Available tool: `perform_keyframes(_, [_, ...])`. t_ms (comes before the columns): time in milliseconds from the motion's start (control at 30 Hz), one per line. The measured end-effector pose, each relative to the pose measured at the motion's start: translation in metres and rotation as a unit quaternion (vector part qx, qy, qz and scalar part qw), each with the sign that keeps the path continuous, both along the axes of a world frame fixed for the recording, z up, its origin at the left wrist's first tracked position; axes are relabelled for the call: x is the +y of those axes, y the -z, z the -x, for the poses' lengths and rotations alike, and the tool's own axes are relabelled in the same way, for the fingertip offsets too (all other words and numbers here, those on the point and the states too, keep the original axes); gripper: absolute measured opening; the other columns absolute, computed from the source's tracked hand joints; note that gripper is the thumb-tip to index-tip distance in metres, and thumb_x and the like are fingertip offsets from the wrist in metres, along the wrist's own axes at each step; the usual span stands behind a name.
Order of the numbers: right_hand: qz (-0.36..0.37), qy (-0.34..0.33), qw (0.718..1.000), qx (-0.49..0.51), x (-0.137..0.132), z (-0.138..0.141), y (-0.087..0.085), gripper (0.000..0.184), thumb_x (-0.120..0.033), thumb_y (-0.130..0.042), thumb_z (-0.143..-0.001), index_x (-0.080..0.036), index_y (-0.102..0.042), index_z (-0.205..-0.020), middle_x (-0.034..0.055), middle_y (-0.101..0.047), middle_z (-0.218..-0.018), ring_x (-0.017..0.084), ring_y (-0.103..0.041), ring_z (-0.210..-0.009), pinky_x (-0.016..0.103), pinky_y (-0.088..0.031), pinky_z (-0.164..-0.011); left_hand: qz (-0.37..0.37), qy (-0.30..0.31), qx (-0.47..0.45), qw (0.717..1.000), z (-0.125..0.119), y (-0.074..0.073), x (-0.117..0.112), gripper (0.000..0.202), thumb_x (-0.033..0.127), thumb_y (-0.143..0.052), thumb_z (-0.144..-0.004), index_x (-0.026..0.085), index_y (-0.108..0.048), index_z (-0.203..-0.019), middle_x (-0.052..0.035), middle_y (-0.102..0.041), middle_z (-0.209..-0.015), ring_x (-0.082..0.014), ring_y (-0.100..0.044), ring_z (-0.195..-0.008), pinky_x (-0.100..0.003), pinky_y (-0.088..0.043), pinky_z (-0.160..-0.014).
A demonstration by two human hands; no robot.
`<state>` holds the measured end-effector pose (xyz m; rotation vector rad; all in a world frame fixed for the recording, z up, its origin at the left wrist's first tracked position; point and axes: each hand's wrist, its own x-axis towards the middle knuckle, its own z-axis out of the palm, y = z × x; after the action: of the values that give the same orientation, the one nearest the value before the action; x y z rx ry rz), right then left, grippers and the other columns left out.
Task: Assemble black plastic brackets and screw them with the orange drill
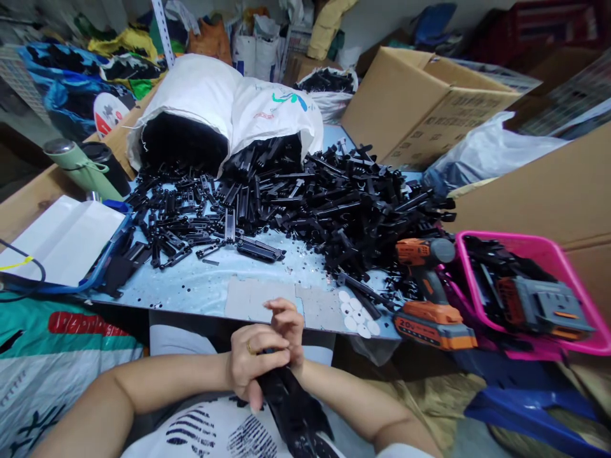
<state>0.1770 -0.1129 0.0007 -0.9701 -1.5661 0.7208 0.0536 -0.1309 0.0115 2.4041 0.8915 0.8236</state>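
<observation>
In front of my body, below the table's front edge, I hold a long black plastic part [296, 404]. My left hand [255, 356], with a ring on one finger, is closed around its upper end. Close against it, my right hand [289, 324] has its fingers curled; what they pinch, if anything, is hidden. The part slants down toward my shirt, and its lower end is blurred. Beyond my hands, a big heap of black plastic parts [334, 203] covers the blue table [191, 286]. A single long black part [260, 249] lies at the heap's near edge.
An orange cordless drill [427, 292] stands at the right beside a pink basket [544, 238] of parts. White sacks [191, 83] spill parts at the back, near a cardboard box [420, 108]. At left are a green tumbler [83, 168] and a blue tray [107, 245] with paper.
</observation>
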Motion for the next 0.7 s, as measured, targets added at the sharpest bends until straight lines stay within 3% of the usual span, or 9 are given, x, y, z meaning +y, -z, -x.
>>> perform_keyframes(100, [-0.012,0.036,0.994,-0.104,0.056,-0.011,0.008,0.039,-0.051,-0.019,-0.091,-0.024,-0.046,-0.1,0.0115,-0.051,-0.106,0.025,-0.049,-0.106,0.044,-0.041,-0.088,-0.114,-0.024,0.004,0.993,0.005,0.021,0.025,0.086,0.08,-0.013,-0.077,0.02,-0.062,-0.112,-0.0138,-0.064,-0.098,-0.0256,-0.059,-0.095,-0.038,-0.048,-0.08])
perform_keyframes(167, [-0.02,0.018,0.981,-0.192,0.11,-0.025,-0.002,0.025,-0.041,-0.035,-0.091,-0.022,-0.05,-0.095,0.011,-0.055,-0.104,0.025,-0.049,-0.106,0.043,-0.038,-0.092,-0.166,-0.065,0.076,0.981,0.01,0.034,0.05,0.074,0.075,-0.028,-0.08,0.02,-0.057,-0.122,-0.0135,-0.064,-0.097,-0.0253,-0.059,-0.091,-0.036,-0.047,-0.075])
perform_keyframes(233, [-0.034,0.0,0.957,-0.287,0.166,-0.03,-0.017,0.022,-0.031,-0.034,-0.093,-0.02,-0.054,-0.097,0.0107,-0.058,-0.102,0.023,-0.05,-0.101,0.039,-0.038,-0.091,-0.165,-0.086,0.164,0.969,0.01,0.046,0.079,0.063,0.065,-0.039,-0.084,0.02,-0.055,-0.124,-0.0138,-0.063,-0.095,-0.0253,-0.059,-0.089,-0.034,-0.045,-0.072])
perform_keyframes(300, [-0.084,-0.066,0.909,-0.402,0.213,-0.017,-0.031,0.024,-0.022,-0.034,-0.094,-0.019,-0.055,-0.106,0.0103,-0.059,-0.109,0.022,-0.048,-0.102,0.036,-0.036,-0.09,-0.154,-0.086,0.219,0.96,0.002,0.055,0.11,0.053,0.055,-0.045,-0.087,0.017,-0.055,-0.123,-0.0153,-0.063,-0.098,-0.0268,-0.057,-0.093,-0.036,-0.043,-0.073])
perform_keyframes(367, [-0.151,-0.144,0.839,-0.502,0.246,0.012,-0.037,0.028,-0.015,-0.036,-0.092,-0.019,-0.054,-0.113,0.0098,-0.057,-0.119,0.022,-0.045,-0.106,0.035,-0.035,-0.088,-0.143,-0.092,0.242,0.955,-0.012,0.058,0.14,0.046,0.047,-0.048,-0.088,0.015,-0.055,-0.12,-0.0175,-0.061,-0.105,-0.0291,-0.054,-0.099,-0.039,-0.041,-0.077])
perform_keyframes(433, [-0.201,-0.2,0.768,-0.574,0.268,0.048,-0.034,0.029,-0.011,-0.039,-0.091,-0.018,-0.055,-0.114,0.0099,-0.055,-0.124,0.022,-0.044,-0.108,0.034,-0.034,-0.086,-0.136,-0.109,0.245,0.954,-0.024,0.057,0.162,0.04,0.043,-0.051,-0.088,0.013,-0.057,-0.115,-0.0191,-0.059,-0.111,-0.031,-0.051,-0.106,-0.043,-0.038,-0.082])
perform_keyframes(500, [-0.218,-0.224,0.716,-0.624,0.283,0.078,-0.027,0.024,-0.011,-0.041,-0.091,-0.016,-0.058,-0.107,0.011,-0.056,-0.121,0.022,-0.045,-0.108,0.034,-0.034,-0.085,-0.146,-0.096,0.226,0.958,-0.023,0.052,0.174,0.034,0.038,-0.049,-0.09,0.012,-0.059,-0.109,-0.0177,-0.061,-0.107,-0.0295,-0.051,-0.105,-0.043,-0.038,-0.084])
perform_keyframes(600, [-0.224,-0.234,0.69,-0.647,0.299,0.094,-0.023,0.021,-0.011,-0.041,-0.091,-0.013,-0.06,-0.1,0.0122,-0.06,-0.115,0.022,-0.048,-0.108,0.036,-0.035,-0.088,-0.158,-0.129,0.192,0.96,0.016,0.043,0.176,0.026,0.028,-0.042,-0.093,0.013,-0.061,-0.102,-0.0134,-0.063,-0.095,-0.0247,-0.054,-0.095,-0.04,-0.039,-0.082])
perform_keyframes(700, [-0.238,-0.241,0.728,-0.596,0.302,0.082,-0.034,0.021,-0.013,-0.046,-0.09,-0.012,-0.058,-0.106,0.014,-0.059,-0.119,0.023,-0.048,-0.115,0.038,-0.032,-0.098,-0.11,-0.348,0.177,0.914,0.092,0.035,0.182,0.027,0.018,-0.04,-0.09,0.014,-0.059,-0.108,-0.0155,-0.06,-0.108,-0.0265,-0.051,-0.104,-0.041,-0.039,-0.086])
